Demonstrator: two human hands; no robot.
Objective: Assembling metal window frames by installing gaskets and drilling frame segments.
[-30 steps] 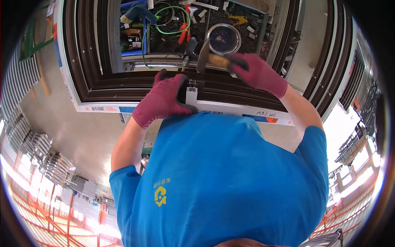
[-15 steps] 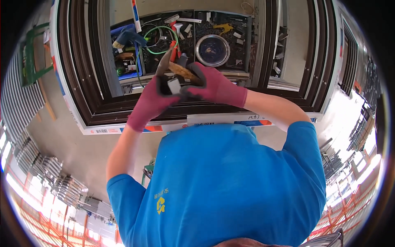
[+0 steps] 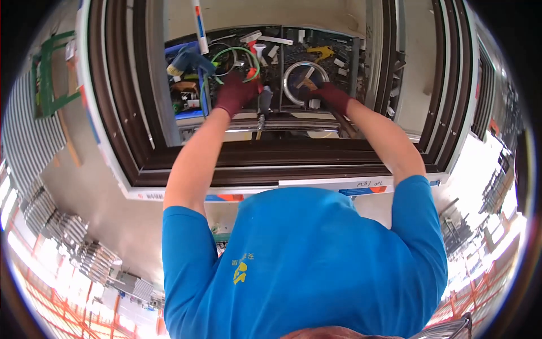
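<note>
My left hand (image 3: 238, 95), in a dark red glove, reaches into the tool tray (image 3: 282, 51). Its fingers are hard to make out against the clutter, beside a green hoop of cord (image 3: 257, 59) and a white funnel-shaped piece (image 3: 260, 49). My right hand (image 3: 334, 98) is at the lower right rim of a round metal bowl (image 3: 285, 85). It is closed on what appears to be the hammer (image 3: 307, 85), whose wooden part and pale head show over the bowl. A small white block (image 3: 314, 104) shows just below its fingers.
A dark brown window frame (image 3: 271, 161) surrounds the tray. A blue power drill (image 3: 192, 60) lies over a blue bin (image 3: 186, 114) at the left. A yellow tool (image 3: 322, 53) and several small white pieces lie beyond the bowl. A green stand (image 3: 48, 79) is at far left.
My hands have moved apart and forward into the tray. The hammer and white block, earlier held together between both hands, now appear on the right. My left hand has let go of them.
</note>
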